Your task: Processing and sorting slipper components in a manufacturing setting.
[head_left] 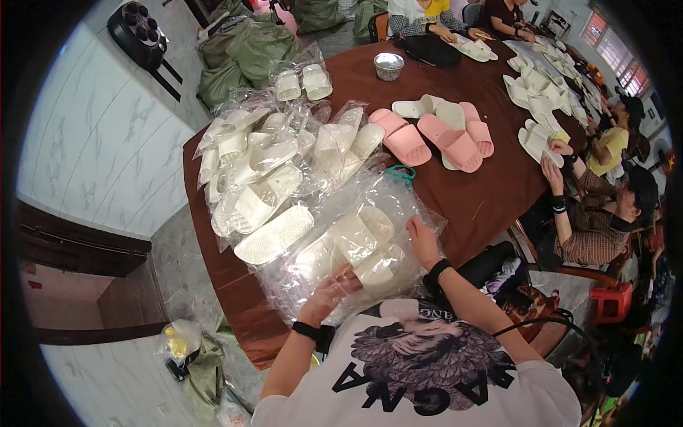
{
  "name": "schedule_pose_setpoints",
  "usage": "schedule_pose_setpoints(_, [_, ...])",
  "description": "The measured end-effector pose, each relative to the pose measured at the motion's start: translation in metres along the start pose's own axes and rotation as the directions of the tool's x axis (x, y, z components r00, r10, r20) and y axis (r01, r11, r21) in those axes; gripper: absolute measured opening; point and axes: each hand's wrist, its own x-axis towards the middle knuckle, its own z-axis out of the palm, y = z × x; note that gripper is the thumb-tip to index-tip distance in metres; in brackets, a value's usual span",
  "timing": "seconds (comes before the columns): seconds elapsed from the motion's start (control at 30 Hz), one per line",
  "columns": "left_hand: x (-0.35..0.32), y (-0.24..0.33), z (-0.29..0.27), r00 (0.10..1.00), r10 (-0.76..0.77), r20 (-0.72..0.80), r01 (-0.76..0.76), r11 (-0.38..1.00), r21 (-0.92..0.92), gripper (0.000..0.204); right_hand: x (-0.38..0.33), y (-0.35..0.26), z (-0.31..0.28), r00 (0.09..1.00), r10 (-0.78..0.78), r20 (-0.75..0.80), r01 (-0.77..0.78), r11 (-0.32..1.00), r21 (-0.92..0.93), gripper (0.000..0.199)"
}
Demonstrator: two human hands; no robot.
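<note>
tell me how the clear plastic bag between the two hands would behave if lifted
The clear plastic bag is probably floppy, since its thin film is wrinkled. It may be slippery, as the film looks smooth and glossy. The white slide slippers showing through it seem unlikely to roll, given their broad, flattish soles.

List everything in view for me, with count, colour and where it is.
Clear bag: one, transparent, table's near edge
Slippers inside it: one pair, white
Bagged slippers: many, white, table's left side
Pink slippers: several, mid-table
Loose slippers: many, off-white, mid-table and right
Round container: one, silver, far side
Tablecloth: one, brown, under everything
Sacks: several, green, floor, upper left
Plastic stool: one, red, right
Other people: several, mixed clothing, far and right
Wristbands: two, black, wrists
Hands: two, bare, at the bag
</note>
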Motion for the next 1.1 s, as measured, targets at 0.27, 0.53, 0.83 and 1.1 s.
schedule_pose_setpoints(0.27, [-0.017,0.014,-0.002,0.987,0.084,-0.135,-0.111,0.971,-0.211,0.04,-0.001,0.006,-0.012,0.998,0.02,-0.067,-0.021,1.0,-0.008,0.014])
schedule_pose_setpoints(0.53, [-0.068,0.049,0.02,0.808,0.35,-0.473,-0.341,0.934,0.109,0.027,0.005,0.031,-0.035,0.957,0.258,-0.131,-0.258,0.966,0.022,0.016])
schedule_pose_setpoints(0.83, [0.009,0.053,0.002,0.91,0.356,-0.213,-0.147,0.756,0.638,0.024,0.005,0.036,-0.027,0.991,0.131,-0.038,-0.133,0.989,-0.07,0.022])
schedule_pose_setpoints(1.1, [0.097,0.031,0.005,0.906,0.353,0.235,-0.053,-0.456,0.888,0.029,0.004,0.043,-0.023,0.999,0.05,0.008,-0.049,0.991,-0.123,0.022])
